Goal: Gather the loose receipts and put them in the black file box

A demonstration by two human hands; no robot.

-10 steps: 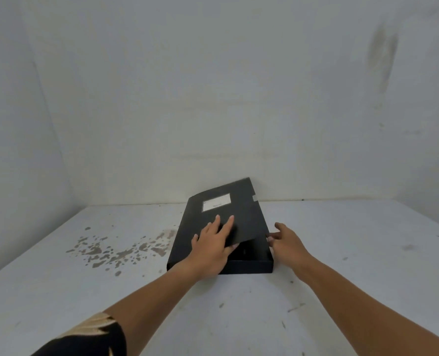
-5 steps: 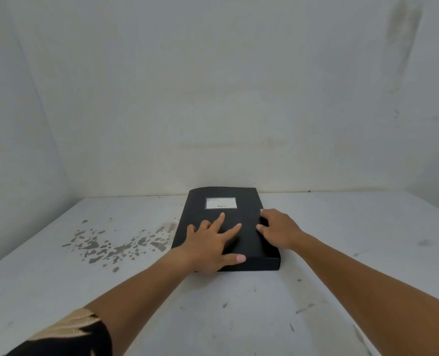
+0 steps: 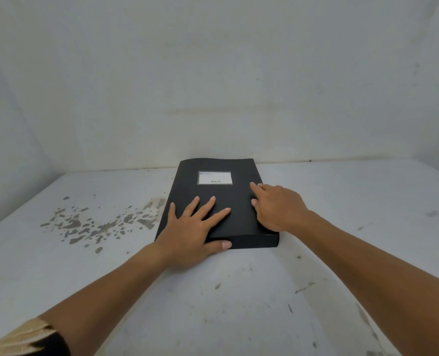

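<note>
Black file box with white label; white table blotched brown.

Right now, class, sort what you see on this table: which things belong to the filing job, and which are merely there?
Belonging to the job:
- black file box, lid closed
- left hand, flat on the lid
- right hand, fingers on the lid's right edge

Merely there:
- white label on the lid
- brown stains on the white table

No loose receipts show.
</note>
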